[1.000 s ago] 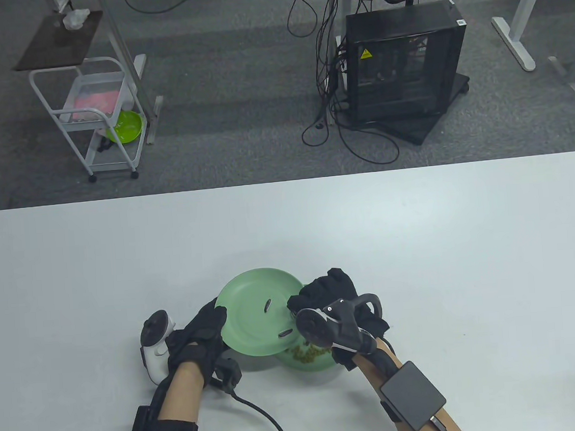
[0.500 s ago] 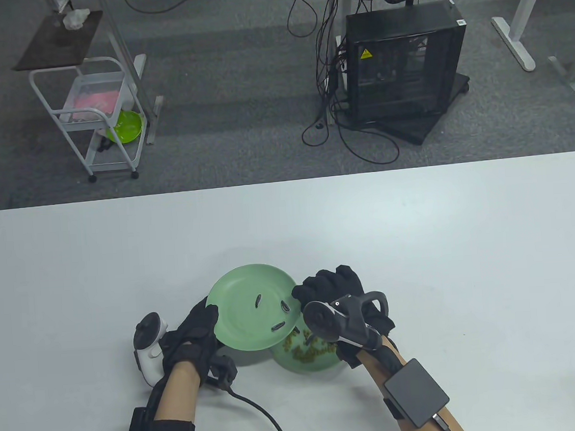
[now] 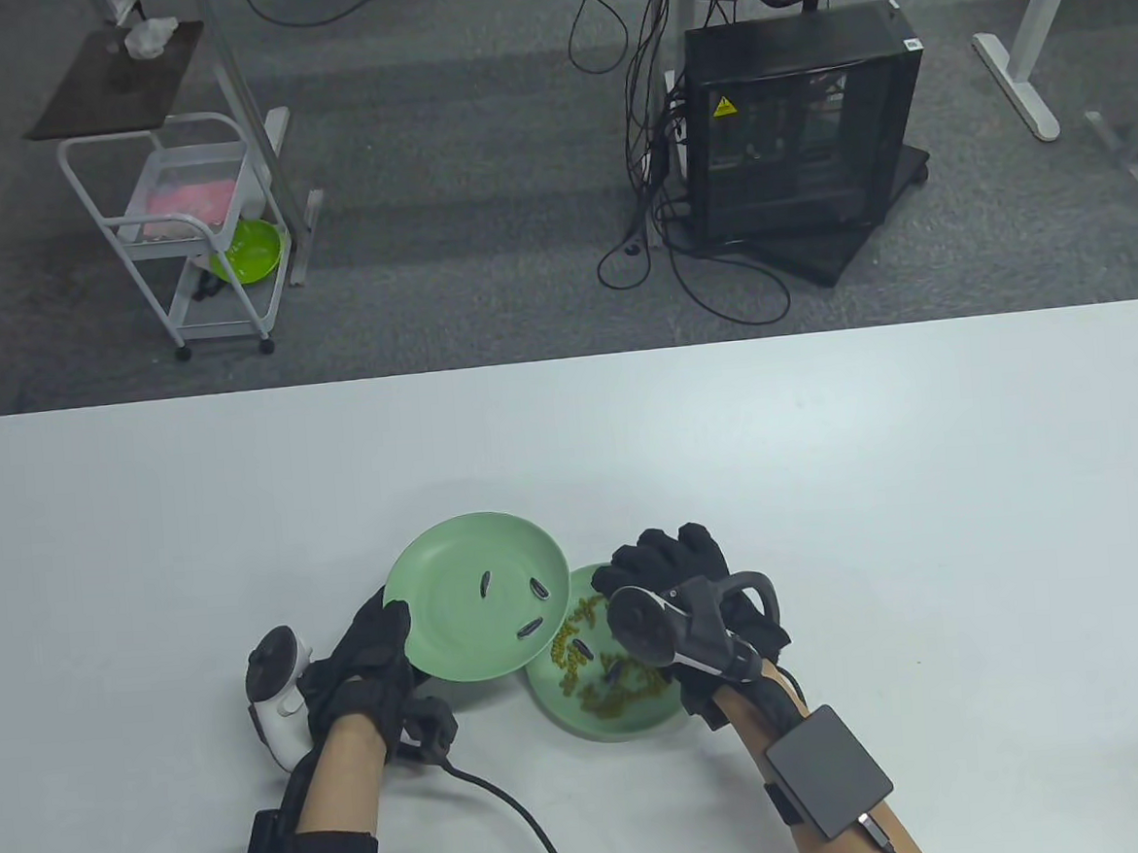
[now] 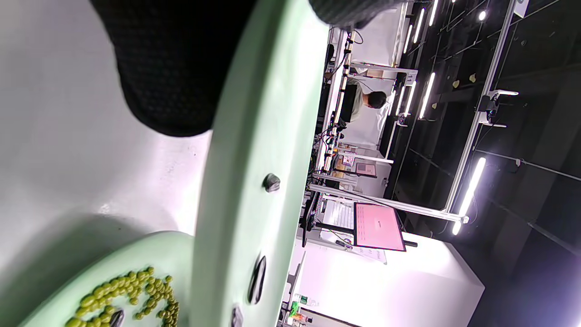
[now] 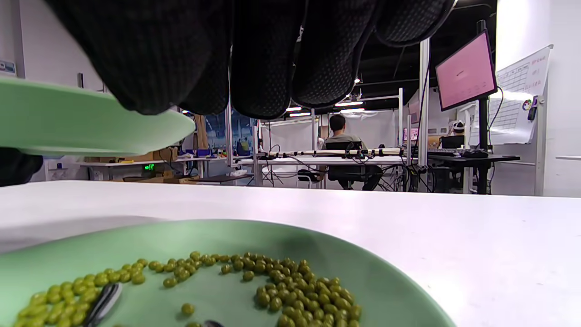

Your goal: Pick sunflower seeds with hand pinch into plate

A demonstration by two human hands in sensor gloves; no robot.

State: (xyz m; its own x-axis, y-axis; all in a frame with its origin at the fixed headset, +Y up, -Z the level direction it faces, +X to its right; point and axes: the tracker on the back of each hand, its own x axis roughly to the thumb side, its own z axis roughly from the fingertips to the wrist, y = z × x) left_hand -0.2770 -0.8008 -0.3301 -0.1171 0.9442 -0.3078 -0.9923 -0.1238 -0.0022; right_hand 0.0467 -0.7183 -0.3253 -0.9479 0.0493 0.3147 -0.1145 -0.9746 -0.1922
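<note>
The left hand (image 3: 371, 655) is gripping the near-left rim of a pale green plate (image 3: 443, 572) and holding it lifted and tilted above the table (image 3: 824, 448), close to the table's near edge; in the left wrist view the gloved fingers (image 4: 172, 68) are lying under the plate while the thumb is hooking over its rim. Three dark sunflower seeds (image 3: 530, 629) are lying on that plate, so it is probably being held up as the receiving plate, kept close so each carry is short. Its right edge is overhanging a second green dish (image 3: 639, 724) that is resting on the table just beside it, toward the near edge. That dish is holding a heap of small green peas (image 5: 290, 281) with a few more dark seeds (image 3: 583, 650) mixed among them, which is likely why a fine pinch is needed and not a scoop.

The right hand (image 3: 677, 575) is hovering over the far side of the dish with its fingers (image 5: 268, 59) curled downward and bunched together; whether a seed is pinched between them I cannot tell.

As for writing, a yellow warning triangle is showing on the black computer case (image 3: 801, 128) on the floor beyond the table's far edge, but no words are legible. The pink monitor and the whiteboard in the right wrist view are too small to read.
</note>
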